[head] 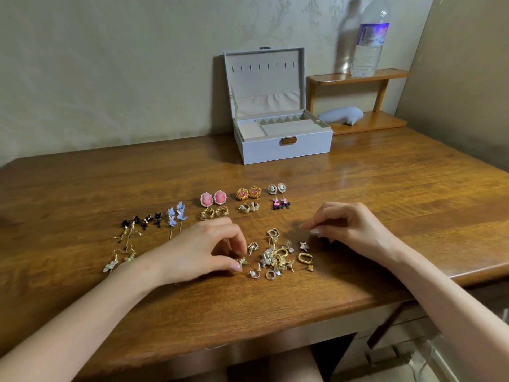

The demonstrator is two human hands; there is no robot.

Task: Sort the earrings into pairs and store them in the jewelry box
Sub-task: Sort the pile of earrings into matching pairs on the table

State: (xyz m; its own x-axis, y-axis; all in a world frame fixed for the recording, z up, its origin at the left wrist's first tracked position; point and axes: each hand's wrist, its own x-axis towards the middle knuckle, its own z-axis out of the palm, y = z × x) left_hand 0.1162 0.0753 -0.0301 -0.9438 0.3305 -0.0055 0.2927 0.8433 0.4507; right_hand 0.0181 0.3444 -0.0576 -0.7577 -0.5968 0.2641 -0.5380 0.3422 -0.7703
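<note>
Glossy wood, shiny metal, matt box.
Table (358, 188): varnished wood, glossy, grain showing. Box (286, 153) at 12: matt grey outside, pale cloth lining, brass-look metal clasp (289, 141). Pile (278, 256) at 5: polished gold & silver metal; stud (243, 261) at its 9, gilt. Cameos (220, 197) at 11: glossy pink, pearly rims. Flowers (180, 210) at 9: matt blue, cloth-like. Bottle (370, 37) at 1: clear plastic, glossy label. Shelf (358, 75): glossy wood. Wall (110, 64): matt paper.

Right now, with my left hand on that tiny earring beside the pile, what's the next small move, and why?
Probably lift the tiny earring the left hand pinches and seek its match in the unsorted pile beside it: matched pairs already lie in rows behind, and the jewelry box stands open.
</note>
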